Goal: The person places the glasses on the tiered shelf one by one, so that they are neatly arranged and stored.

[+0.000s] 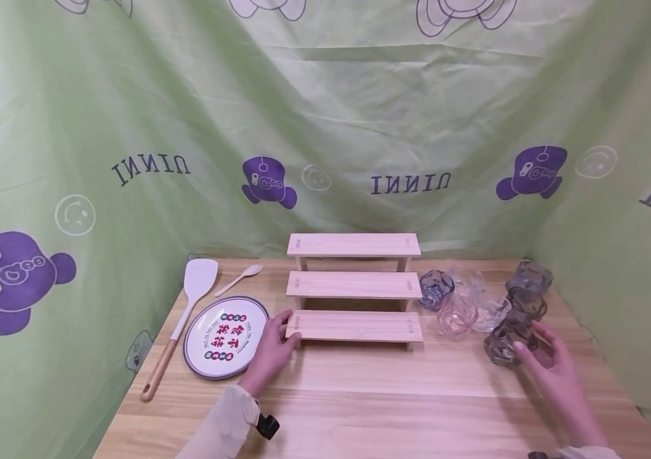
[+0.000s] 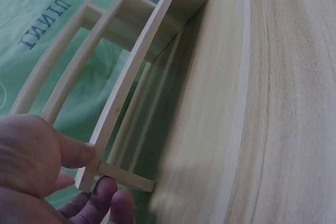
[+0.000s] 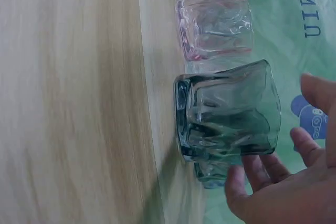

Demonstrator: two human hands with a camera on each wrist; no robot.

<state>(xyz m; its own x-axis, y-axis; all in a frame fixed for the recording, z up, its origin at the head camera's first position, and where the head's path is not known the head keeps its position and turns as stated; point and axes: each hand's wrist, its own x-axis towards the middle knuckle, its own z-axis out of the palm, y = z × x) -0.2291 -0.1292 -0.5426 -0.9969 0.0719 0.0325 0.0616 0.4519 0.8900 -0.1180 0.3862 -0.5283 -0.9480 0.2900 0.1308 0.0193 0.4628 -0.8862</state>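
A three-tier wooden stand (image 1: 354, 326) occupies the middle of the table. My left hand (image 1: 272, 350) grips the left end of its lowest step; in the left wrist view the thumb (image 2: 77, 151) lies on one face, with fingers beneath. At the right, my right hand (image 1: 557, 373) spreads around the nearest grey glass (image 1: 505, 344). The right wrist view shows that glass (image 3: 228, 111) upright on the table, the thumb apart from it and fingertips close to its side; whether they touch I cannot tell. A pink glass (image 1: 457, 315) stands beyond it.
Clear glasses (image 1: 491, 311) and more grey glasses (image 1: 530, 278) cluster right of the stand. On the left lie a plate (image 1: 210, 357) with printed characters, a white spatula (image 1: 200, 277) with wooden handle, and a small spoon (image 1: 239, 280). Green curtain (image 1: 348, 127) surrounds the table.
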